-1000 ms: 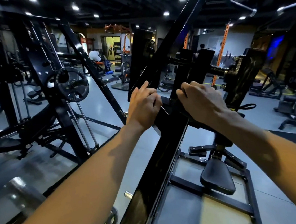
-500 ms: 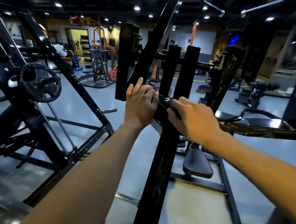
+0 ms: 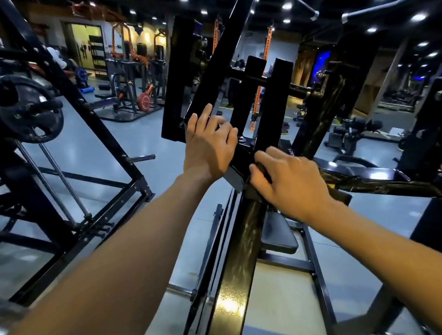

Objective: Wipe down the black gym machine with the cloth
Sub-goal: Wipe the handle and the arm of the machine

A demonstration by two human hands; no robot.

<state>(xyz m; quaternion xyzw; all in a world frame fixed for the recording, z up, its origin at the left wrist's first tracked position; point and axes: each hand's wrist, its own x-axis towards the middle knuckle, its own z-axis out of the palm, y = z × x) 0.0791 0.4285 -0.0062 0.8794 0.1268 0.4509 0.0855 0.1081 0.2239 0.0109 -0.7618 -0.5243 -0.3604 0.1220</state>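
Note:
The black gym machine has a slanted glossy beam running from the bottom centre up to the ceiling. My left hand grips the beam's left edge, index finger stretched up along it, the other fingers bent over its face. Just below and to the right, my right hand presses a dark cloth against the beam with curled fingers. Most of the cloth is hidden under the hand. Two black uprights of the machine rise right behind the hands.
The machine's black seat pad and floor frame lie below the right hand. A black rack with a weight plate stands to the left. Other benches and orange machines stand across the grey floor, with a person far back left.
My right hand has slid down the beam toward me with the cloth, ending lower than the left hand. My left hand has kept its hold. The view has swung, shifting the rack leftward.

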